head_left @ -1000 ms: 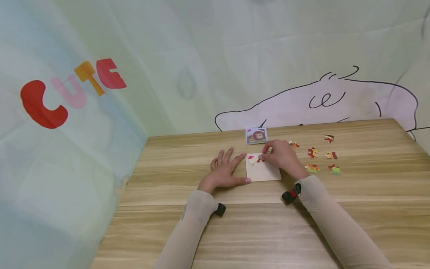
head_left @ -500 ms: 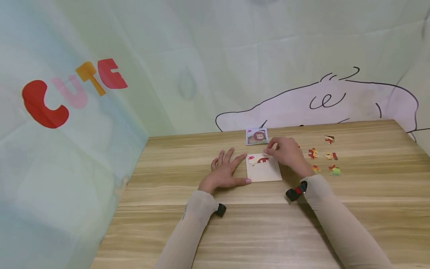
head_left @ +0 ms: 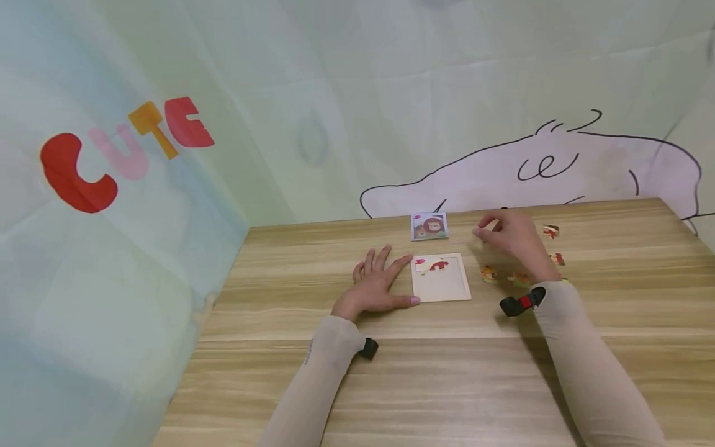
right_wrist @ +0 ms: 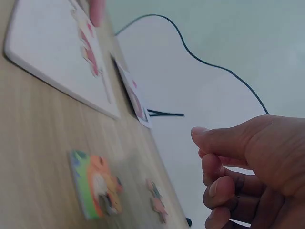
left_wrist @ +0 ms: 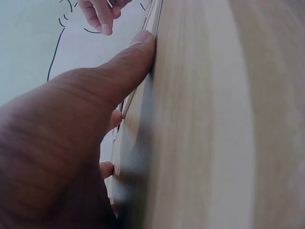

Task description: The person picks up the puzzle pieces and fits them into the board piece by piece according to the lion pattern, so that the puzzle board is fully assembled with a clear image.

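My left hand (head_left: 373, 290) lies with spread fingers on the table, thumb and index finger at the left edge of a square puzzle board (head_left: 441, 292). Joined jigsaw pieces (head_left: 439, 266) lie along the board's top inside edge, with a pink and red print. My right hand (head_left: 512, 241) is raised right of the board, fingers loosely bent and thumb near the index finger. In the right wrist view, no piece shows between its fingertips. Below it lie an orange-and-yellow jigsaw piece (head_left: 488, 274) and a green-and-orange one (head_left: 518, 279).
Behind the board lies a picture card (head_left: 429, 226) with a lion. More loose pieces lie right of the right hand, including a brown-and-red one (head_left: 550, 231); the hand and wrist cover some. A printed cloth backdrop (head_left: 313, 112) stands behind the wooden table (head_left: 424, 379).
My right hand has left the pieces on the board and moved right and up, over the loose pieces. The red piece stays on the board. My left hand has stayed in place.
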Tool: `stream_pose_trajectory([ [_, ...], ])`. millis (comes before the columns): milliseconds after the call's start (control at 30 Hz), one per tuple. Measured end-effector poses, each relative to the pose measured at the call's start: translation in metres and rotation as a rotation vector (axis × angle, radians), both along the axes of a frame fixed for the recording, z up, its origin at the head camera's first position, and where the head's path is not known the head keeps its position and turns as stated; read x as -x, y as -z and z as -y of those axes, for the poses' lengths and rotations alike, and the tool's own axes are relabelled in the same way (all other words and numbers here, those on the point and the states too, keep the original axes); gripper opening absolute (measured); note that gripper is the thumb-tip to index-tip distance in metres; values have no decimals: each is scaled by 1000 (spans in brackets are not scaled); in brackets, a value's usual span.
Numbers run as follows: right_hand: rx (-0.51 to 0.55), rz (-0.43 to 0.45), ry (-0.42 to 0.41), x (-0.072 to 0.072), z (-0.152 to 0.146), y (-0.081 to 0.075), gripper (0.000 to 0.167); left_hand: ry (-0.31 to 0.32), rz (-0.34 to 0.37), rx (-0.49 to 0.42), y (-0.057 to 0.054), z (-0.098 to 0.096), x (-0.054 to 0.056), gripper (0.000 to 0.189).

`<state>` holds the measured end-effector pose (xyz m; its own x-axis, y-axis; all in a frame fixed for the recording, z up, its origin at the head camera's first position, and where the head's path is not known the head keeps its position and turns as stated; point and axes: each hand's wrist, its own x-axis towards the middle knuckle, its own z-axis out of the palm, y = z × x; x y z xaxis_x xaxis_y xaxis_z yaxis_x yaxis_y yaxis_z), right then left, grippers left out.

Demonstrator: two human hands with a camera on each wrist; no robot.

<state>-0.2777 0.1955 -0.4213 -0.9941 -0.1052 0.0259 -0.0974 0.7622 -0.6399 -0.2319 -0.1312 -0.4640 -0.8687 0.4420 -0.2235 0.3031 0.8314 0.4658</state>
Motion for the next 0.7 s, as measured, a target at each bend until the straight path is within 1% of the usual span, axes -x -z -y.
stream_pose_trajectory([
  [167,24,20,45,0,-20,-6,37,-3,3,-1,-1,-1,-1,95],
  [333,24,-14,101,0,-39,-7,40,-4,6,-15,-1,-1,-1,95],
  [467,30,-20,148,0,-56,-5,43,-4,1,-32,3,-1,1,96],
  [600,46,13,197,-1,-73,-1,49,-5,-4,-35,7,0,4,98],
  [700,55,22,211,-3,-84,3,49,-6,-2,-30,9,0,5,98],
])
